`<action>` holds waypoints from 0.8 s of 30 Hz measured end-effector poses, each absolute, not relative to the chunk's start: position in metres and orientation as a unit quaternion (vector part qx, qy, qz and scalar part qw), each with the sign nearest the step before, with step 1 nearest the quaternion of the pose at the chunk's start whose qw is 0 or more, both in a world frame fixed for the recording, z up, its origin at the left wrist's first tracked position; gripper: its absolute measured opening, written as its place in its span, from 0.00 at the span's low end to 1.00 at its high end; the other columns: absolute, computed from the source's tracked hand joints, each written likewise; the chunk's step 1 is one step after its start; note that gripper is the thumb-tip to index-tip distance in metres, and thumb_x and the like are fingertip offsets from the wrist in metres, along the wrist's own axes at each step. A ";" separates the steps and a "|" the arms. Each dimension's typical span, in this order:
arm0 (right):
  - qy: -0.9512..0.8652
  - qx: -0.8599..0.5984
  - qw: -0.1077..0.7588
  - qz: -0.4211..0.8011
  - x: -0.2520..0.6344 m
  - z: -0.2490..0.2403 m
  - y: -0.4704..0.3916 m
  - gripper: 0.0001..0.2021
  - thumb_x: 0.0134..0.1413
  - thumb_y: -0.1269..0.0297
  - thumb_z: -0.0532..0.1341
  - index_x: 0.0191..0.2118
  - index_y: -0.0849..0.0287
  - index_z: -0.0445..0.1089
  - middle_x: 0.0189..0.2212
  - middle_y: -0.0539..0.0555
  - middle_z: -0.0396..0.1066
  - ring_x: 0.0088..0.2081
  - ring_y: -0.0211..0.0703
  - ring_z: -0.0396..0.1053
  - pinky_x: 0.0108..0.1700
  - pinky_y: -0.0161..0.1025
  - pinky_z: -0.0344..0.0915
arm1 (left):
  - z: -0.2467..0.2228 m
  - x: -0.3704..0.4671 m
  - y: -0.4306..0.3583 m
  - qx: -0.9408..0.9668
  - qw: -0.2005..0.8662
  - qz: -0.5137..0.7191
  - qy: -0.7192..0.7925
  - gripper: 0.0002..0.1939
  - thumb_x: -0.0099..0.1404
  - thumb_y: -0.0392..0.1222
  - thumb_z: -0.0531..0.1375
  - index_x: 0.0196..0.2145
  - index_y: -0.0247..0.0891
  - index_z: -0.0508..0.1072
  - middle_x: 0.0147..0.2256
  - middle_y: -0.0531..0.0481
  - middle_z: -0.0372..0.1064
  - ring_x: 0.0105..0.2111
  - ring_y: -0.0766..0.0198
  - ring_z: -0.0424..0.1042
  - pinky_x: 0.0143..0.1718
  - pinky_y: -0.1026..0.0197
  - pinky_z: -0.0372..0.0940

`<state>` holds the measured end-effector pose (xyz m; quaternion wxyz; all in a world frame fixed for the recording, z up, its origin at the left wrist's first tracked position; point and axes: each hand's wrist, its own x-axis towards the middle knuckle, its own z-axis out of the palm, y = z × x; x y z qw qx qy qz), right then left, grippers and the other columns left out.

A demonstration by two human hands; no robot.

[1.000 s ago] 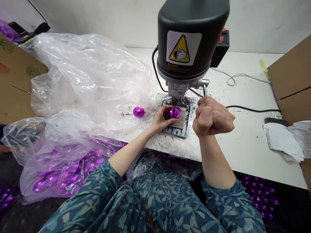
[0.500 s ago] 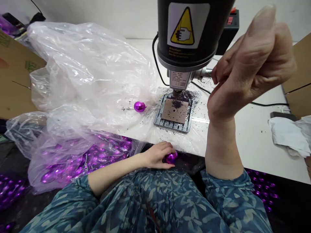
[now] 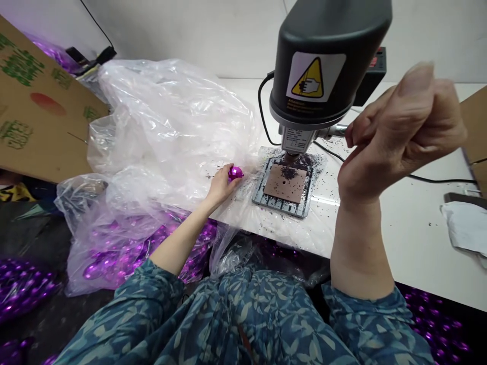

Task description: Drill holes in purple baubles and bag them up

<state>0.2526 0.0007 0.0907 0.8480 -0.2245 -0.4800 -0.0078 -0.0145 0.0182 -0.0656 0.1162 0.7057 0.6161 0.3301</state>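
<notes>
Left hand [image 3: 220,186] grips purple ball [image 3: 236,173] at its fingertips; right hand [image 3: 399,126] closed on lever [image 3: 338,131]. Step, judged: grasping. Lifting calls for steady finger pressure.

Your right fist [image 3: 403,126] hides whatever it grips at right of the frame. The top edge cuts off the black drill head [image 3: 331,30]. The small print under its warning triangle [image 3: 311,81] is too small for you to read.
</notes>
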 end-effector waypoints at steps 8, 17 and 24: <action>-0.481 -0.269 0.834 -0.018 0.251 0.091 -0.005 0.27 0.58 0.44 0.59 0.20 0.54 0.47 0.14 0.46 0.46 0.15 0.35 0.49 0.22 0.42 0.46 | -0.044 0.044 -0.023 0.678 0.392 0.441 0.438 0.22 0.65 0.54 0.64 0.54 0.46 0.73 0.52 0.43 0.67 0.49 0.56 0.72 0.47 0.53 0.72; -0.506 -0.306 0.806 -0.007 0.255 0.086 -0.010 0.27 0.64 0.44 0.55 0.21 0.56 0.49 0.16 0.45 0.46 0.18 0.32 0.52 0.24 0.37 0.49 | -0.079 0.083 0.024 0.633 0.485 0.451 0.402 0.30 0.67 0.60 0.61 0.60 0.41 0.66 0.53 0.43 0.72 0.53 0.56 0.72 0.57 0.52 0.67; -0.510 -0.344 0.789 -0.008 0.255 0.082 -0.010 0.27 0.66 0.41 0.52 0.22 0.55 0.50 0.18 0.46 0.46 0.19 0.33 0.54 0.25 0.37 0.54 | -0.092 0.087 0.032 0.686 0.427 0.442 0.390 0.29 0.66 0.59 0.62 0.57 0.39 0.67 0.52 0.41 0.73 0.50 0.54 0.74 0.52 0.51 0.70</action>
